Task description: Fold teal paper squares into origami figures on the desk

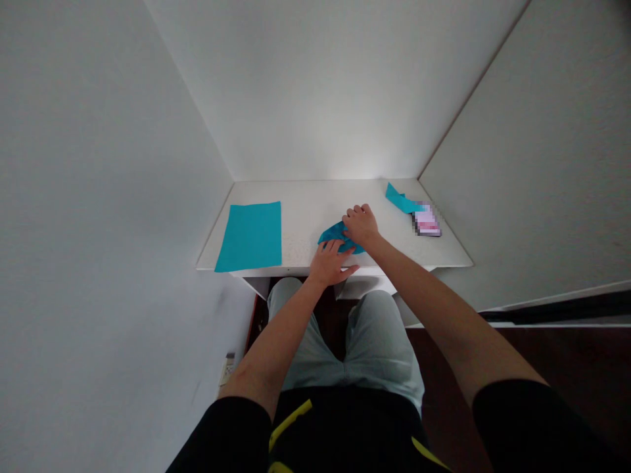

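A crumpled or folded piece of blue paper (331, 233) lies on the white desk in front of me, near the front edge. My left hand (327, 264) rests on its near side, with the fingers spread and the thumb stretched out to the right. Over the paper's right part, my right hand (361, 225) presses down with its fingers curled together. Part of the paper is hidden beneath both hands. A flat blue sheet (252, 236) lies to the left, its lower edge at the desk's front edge.
On the right of the white desk (303, 197), a narrow folded blue strip (400, 200) partly overlaps a phone-like object (428, 223) with a blurred screen. Walls enclose the desk at the back, left and right. A power socket (227, 370) is low on the left wall.
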Available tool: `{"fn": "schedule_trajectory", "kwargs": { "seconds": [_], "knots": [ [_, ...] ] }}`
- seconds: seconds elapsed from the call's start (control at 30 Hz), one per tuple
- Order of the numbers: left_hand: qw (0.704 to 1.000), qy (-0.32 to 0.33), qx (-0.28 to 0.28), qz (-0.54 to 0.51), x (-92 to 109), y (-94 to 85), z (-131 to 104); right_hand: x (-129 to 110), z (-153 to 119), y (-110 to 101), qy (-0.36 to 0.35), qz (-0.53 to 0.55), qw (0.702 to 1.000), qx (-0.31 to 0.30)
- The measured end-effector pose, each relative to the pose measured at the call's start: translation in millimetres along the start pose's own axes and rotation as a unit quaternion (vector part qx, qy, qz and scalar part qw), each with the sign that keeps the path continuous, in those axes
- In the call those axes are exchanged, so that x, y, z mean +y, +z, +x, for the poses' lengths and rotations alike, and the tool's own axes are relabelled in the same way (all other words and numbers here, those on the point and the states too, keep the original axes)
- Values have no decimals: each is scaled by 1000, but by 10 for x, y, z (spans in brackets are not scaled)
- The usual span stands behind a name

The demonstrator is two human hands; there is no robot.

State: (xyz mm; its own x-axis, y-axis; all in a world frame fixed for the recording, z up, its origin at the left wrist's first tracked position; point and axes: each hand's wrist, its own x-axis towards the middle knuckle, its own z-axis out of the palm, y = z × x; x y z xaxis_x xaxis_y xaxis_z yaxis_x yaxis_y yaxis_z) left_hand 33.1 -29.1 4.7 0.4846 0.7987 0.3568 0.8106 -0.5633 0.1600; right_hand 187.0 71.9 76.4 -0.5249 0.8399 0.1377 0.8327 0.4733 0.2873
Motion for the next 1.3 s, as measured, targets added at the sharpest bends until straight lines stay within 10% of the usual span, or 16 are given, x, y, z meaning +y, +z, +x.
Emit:
{"fn": "schedule_trajectory", "kwargs": {
  "seconds": [0.63,1.0,1.3],
  "knots": [
    [1000,-12,1,-7,9,48,-2,85,67,-96,-67,-13,997,-22],
    [1000,-16,-9,-15,2,32,6,110,10,-263,-12,40,998,-50],
    [1000,-14,-1,-17,-14,73,0,538,-29,-70,164,227,960,4]
  ]
}}
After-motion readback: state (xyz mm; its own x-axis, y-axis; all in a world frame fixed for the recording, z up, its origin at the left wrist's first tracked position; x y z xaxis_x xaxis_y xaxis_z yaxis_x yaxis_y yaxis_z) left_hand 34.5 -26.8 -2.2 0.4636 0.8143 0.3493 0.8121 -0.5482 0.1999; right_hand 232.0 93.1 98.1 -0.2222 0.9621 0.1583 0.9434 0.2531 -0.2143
